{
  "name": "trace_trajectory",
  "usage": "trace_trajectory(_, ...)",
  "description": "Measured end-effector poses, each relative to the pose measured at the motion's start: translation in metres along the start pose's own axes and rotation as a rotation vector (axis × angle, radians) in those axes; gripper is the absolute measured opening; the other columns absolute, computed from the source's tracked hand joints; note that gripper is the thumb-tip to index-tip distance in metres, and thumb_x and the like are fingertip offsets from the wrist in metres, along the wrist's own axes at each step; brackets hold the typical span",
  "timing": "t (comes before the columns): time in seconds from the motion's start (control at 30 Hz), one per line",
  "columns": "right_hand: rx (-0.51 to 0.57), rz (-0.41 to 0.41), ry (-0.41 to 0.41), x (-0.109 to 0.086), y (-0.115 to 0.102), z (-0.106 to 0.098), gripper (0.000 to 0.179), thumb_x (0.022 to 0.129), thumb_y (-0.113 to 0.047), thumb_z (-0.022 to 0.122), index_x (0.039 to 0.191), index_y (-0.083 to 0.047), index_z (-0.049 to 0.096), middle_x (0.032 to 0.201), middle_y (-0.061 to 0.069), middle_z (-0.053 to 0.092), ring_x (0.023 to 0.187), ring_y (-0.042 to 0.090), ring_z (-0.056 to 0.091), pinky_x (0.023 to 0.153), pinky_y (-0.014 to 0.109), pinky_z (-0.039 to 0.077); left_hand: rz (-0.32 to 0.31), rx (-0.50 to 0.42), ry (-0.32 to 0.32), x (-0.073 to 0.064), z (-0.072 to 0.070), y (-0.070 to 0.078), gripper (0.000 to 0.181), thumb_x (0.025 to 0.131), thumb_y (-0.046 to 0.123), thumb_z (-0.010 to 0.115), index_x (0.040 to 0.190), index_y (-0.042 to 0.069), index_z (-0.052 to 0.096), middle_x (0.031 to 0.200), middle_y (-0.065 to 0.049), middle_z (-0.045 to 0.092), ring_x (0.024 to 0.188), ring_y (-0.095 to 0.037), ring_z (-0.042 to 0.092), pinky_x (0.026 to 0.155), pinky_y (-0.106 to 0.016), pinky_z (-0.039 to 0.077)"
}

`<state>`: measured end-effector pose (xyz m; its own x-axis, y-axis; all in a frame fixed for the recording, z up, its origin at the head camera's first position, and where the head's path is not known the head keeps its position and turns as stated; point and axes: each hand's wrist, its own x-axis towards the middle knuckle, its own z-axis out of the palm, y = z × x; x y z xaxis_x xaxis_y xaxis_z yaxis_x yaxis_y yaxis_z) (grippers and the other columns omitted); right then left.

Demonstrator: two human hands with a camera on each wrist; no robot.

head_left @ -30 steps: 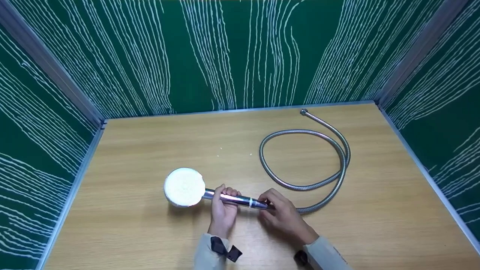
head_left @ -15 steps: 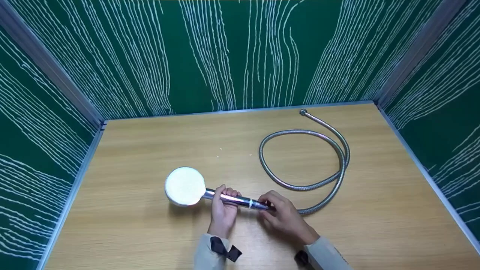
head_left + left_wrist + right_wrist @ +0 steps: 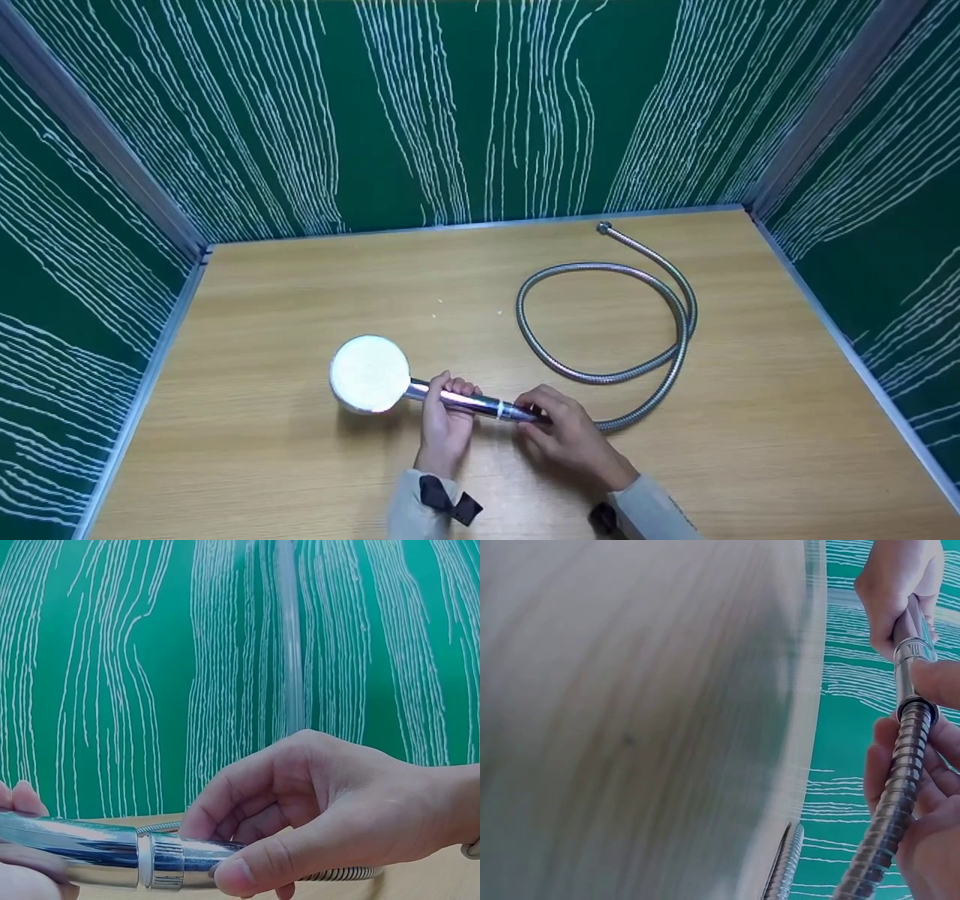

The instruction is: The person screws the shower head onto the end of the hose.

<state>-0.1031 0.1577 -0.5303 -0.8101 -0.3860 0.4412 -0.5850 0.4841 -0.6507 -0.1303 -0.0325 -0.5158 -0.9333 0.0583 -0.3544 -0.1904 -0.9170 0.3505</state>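
A handheld shower head (image 3: 370, 373) with a round white face and a chrome handle lies across my hands in the head view. My left hand (image 3: 446, 429) grips the middle of the handle (image 3: 82, 847). At the handle's right end is a tapered chrome connector (image 3: 166, 862), set against a pale ring. My right hand (image 3: 574, 441) pinches this connector between thumb and fingers. From the connector runs a ribbed metal shower hose (image 3: 900, 787), passing through my right hand in the right wrist view. The joint inside is hidden.
On the wooden table (image 3: 262, 300) the hose makes one loose loop at the right, its free end nut (image 3: 604, 228) close to the back edge. A few tiny white specks lie mid-table. Green panels (image 3: 517, 112) with wavy white lines enclose the back and sides.
Both hands keep their hold on the shower head and connector, almost in the same place. The head view has shifted very slightly.
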Motion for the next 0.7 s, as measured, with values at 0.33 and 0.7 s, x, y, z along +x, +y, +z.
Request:
trace_trajectory(0.33, -0.049, 0.081, -0.078, 0.0022, -0.0075, -0.0015, 0.04, 0.074, -0.004, 0.076, 0.108, -0.014, 0.057, 0.099, -0.005, 0.057, 0.084, 0.007, 0.058, 0.074, 0.025, 0.053, -0.007, 0.0, 0.004, -0.0006, -0.0001, 0.0018, 0.036, 0.099, 0.01, 0.033, 0.064, 0.011, 0.042, 0.061, 0.002, 0.042, 0.059, -0.011, 0.043, 0.068, -0.026, 0.041)
trace_trajectory(0.7, -0.068, -0.007, 0.02, 0.001, -0.0033, 0.001, 0.039, 0.069, 0.004, 0.077, 0.099, -0.011, 0.059, 0.091, -0.005, 0.058, 0.079, 0.006, 0.057, 0.069, 0.024, 0.052, -0.018, -0.005, 0.01, -0.0007, 0.0007, 0.0014, 0.033, 0.098, 0.011, 0.034, 0.066, 0.01, 0.042, 0.062, 0.002, 0.042, 0.06, -0.011, 0.042, 0.068, -0.025, 0.042)
